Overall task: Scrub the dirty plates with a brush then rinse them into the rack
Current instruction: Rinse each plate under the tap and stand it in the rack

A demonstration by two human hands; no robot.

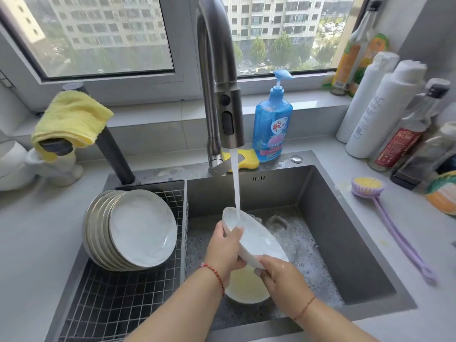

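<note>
Left hand (225, 248) and right hand (276, 272) both grip 1 tilted plate (256, 239) under running water (236, 191).

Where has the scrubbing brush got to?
The brush lies on the counter right of the sink, near the bottles, untouched by either hand.

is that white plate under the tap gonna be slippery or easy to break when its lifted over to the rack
Probably slippery: the plate is glossy and wet under the running water, with suds in the sink. Likely stiff and breakable, as it looks ceramic. The left hand and right hand gripping opposite rims seems wise.
</note>
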